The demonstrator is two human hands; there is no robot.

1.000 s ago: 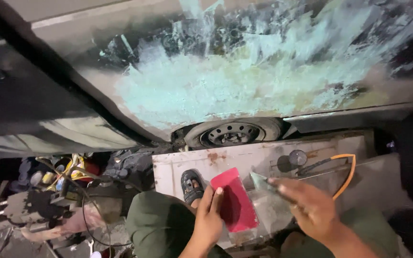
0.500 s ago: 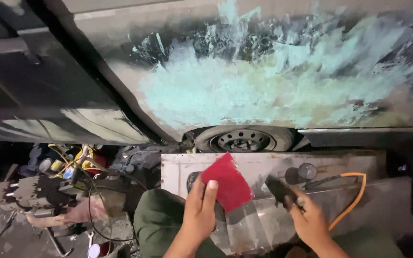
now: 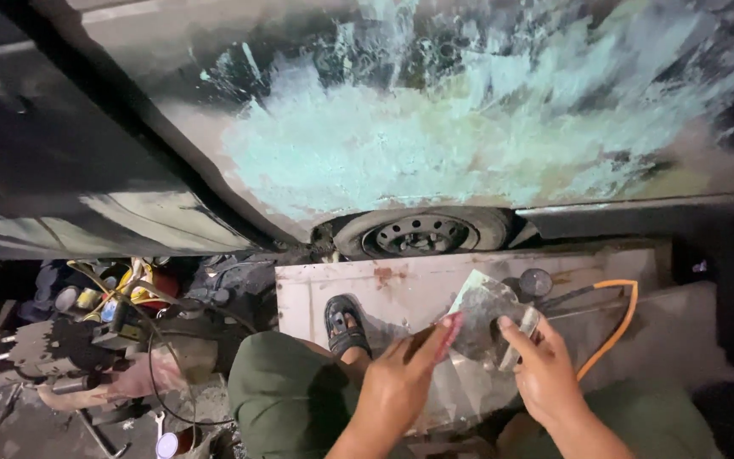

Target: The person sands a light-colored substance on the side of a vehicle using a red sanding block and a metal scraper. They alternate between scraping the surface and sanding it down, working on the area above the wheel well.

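Note:
My left hand [image 3: 401,387] grips a red plastic spreader [image 3: 449,329], seen edge-on, its tip against a grey mixing sheet [image 3: 479,316] smeared with pale green filler. My right hand [image 3: 545,374] holds the sheet's right edge along with a small pale scraper [image 3: 523,326]. Both hands are close together above my knees in green trousers [image 3: 286,399]. Overhead is a dark car body panel with a wide patch of blue-green filler [image 3: 435,144].
A car wheel [image 3: 422,234] sits below the panel. A white, rust-stained board [image 3: 384,289] lies under my sandalled foot [image 3: 346,323]. An orange cable [image 3: 618,327] loops at the right. Tools, wires and cans [image 3: 104,297] clutter the floor at the left.
The red spreader has turned from flat-on to edge-on and come down onto the mixing sheet. My right hand has moved in beside it, and the view has tilted slightly.

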